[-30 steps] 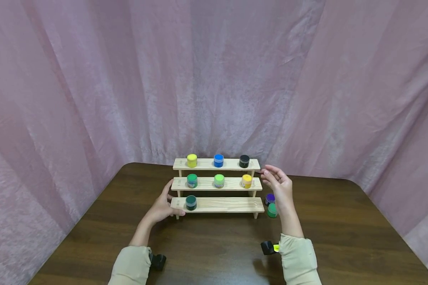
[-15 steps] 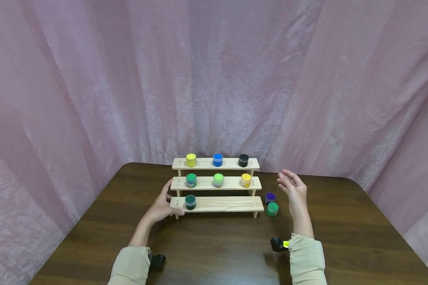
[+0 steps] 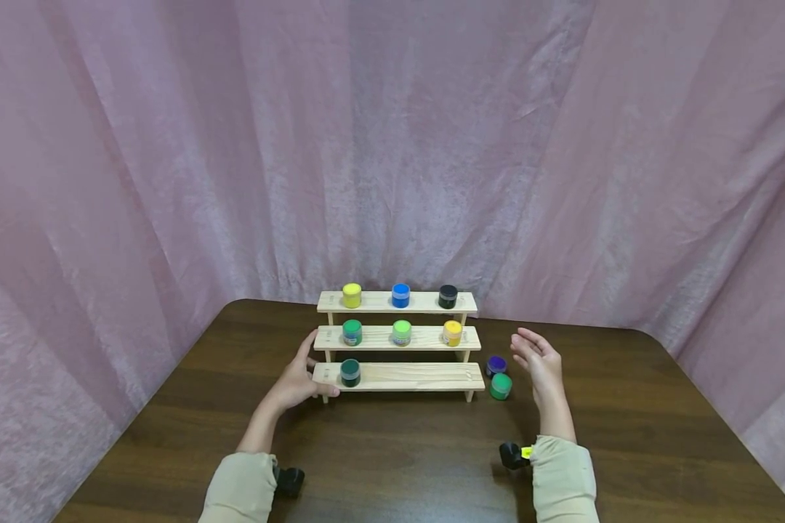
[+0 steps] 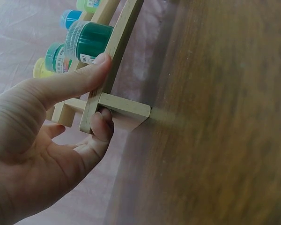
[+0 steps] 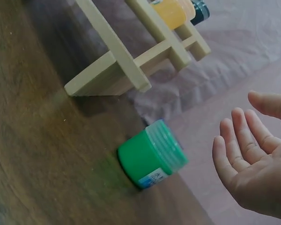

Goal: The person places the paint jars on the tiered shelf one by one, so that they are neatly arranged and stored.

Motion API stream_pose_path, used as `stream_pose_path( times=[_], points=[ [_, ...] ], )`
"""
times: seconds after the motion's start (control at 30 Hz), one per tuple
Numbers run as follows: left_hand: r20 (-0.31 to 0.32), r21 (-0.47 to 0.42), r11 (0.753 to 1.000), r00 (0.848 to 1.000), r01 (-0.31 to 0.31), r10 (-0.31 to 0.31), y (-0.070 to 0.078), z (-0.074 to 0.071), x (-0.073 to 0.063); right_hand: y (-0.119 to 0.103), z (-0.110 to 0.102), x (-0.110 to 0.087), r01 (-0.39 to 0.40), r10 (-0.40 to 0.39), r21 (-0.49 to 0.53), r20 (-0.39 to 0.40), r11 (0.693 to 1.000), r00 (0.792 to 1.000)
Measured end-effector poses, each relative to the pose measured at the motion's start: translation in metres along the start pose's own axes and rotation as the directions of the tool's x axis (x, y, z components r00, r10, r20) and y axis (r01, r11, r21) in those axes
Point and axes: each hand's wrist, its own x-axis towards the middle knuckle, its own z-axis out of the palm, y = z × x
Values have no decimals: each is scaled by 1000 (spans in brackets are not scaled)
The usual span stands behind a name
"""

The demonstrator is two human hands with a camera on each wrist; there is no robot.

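Observation:
A three-tier wooden stand (image 3: 425, 376) holds small paint jars. My left hand (image 3: 294, 381) grips the left end of its bottom tier, thumb on top beside a dark green jar (image 3: 349, 373) and fingertips curled underneath, as the left wrist view shows. To the right of the stand, my right hand (image 3: 540, 369) is held in the air with relaxed fingers and nothing in it. Nearest to it are a green jar (image 3: 501, 386) and a purple-lidded jar (image 3: 496, 365) on the table. In the right wrist view the green jar (image 5: 152, 154) stands apart from the fingers.
The top tier bears yellow (image 3: 352, 296), blue (image 3: 400, 296) and black jars (image 3: 448, 296). Green (image 3: 352, 333), light green (image 3: 402, 333) and orange-yellow jars (image 3: 452, 333) stand on the middle one. A pink curtain (image 3: 392, 145) hangs behind the brown table (image 3: 392, 450).
My right hand has moved right, away from the stand's right side, then slightly down toward the front. The left hand keeps its grip, and the jars stay in place.

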Motion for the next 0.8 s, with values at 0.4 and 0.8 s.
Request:
stream_pose_path(
  times=[0.4, 0.8],
  points=[
    [12, -8, 1000, 1000, 1, -1, 5, 0, -3, 13, -20, 2, -142, 169, -198, 124, 970, 978],
    [4, -15, 1000, 1000, 8, -8, 3, 0, -1, 31, -40, 6, -111, 153, -151, 307, 982, 939]
  ],
)
